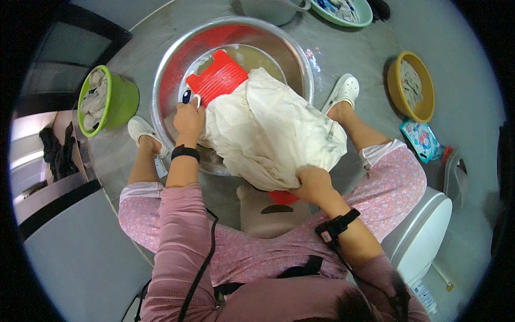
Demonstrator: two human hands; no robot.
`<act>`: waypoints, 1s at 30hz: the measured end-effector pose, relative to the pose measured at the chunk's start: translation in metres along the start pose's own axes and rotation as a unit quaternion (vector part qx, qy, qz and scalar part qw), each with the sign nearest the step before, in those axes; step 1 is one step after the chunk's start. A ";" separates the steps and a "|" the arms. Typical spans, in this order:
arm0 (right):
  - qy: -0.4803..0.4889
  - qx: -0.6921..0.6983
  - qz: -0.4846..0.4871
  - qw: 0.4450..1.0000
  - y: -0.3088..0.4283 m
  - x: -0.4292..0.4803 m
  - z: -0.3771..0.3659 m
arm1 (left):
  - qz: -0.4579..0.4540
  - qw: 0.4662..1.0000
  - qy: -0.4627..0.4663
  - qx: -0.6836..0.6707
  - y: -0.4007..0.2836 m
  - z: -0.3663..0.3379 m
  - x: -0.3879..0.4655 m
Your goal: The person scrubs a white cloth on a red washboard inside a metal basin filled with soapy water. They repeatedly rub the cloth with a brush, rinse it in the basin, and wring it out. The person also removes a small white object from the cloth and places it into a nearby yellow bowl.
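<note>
A red ridged washboard point(225, 78) leans in a large round metal basin point(160, 76) that holds cloudy water point(259, 60). Wet white cloth point(277, 124) is spread over most of the board, hanging past the basin's near rim. My left hand point(189, 118) grips the board's left edge beside a white piece with a dark oval point(186, 96); its fingertips are partly hidden. At the near end, my right hand point(316, 183) clutches a bunched part of the cloth. A red corner of the board shows just below it.
A green bucket point(124, 102) with cloth stands left. Yellow point(428, 92) and pale green basins point(365, 16) hold more laundry at right and back. A grey bucket point(269, 12) is behind. A blue pouch point(420, 139) and toilet point(422, 233) are at right.
</note>
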State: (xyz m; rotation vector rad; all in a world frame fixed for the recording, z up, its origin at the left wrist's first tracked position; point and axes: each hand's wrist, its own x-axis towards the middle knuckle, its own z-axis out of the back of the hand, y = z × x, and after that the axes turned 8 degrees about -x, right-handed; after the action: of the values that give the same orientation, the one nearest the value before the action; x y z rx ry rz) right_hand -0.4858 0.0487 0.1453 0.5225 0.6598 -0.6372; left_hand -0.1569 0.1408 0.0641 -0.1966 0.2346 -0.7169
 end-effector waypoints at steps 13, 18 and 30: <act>0.022 -0.017 -0.041 0.999 0.008 -0.008 0.015 | 0.020 0.990 -0.096 -0.103 -0.008 0.016 -0.011; 0.028 -0.012 -0.040 0.999 0.010 -0.005 0.015 | -0.082 0.971 0.136 -0.181 -0.041 -0.014 -0.053; 0.027 -0.006 -0.033 0.999 0.012 0.001 0.014 | -0.158 0.970 -0.004 -0.187 -0.061 -0.016 -0.041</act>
State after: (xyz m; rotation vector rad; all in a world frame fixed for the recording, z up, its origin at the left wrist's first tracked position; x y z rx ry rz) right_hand -0.4715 0.0480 0.1569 0.5105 0.7326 -0.6826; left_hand -0.2289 0.1218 0.0701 -0.6057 0.3348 -0.9841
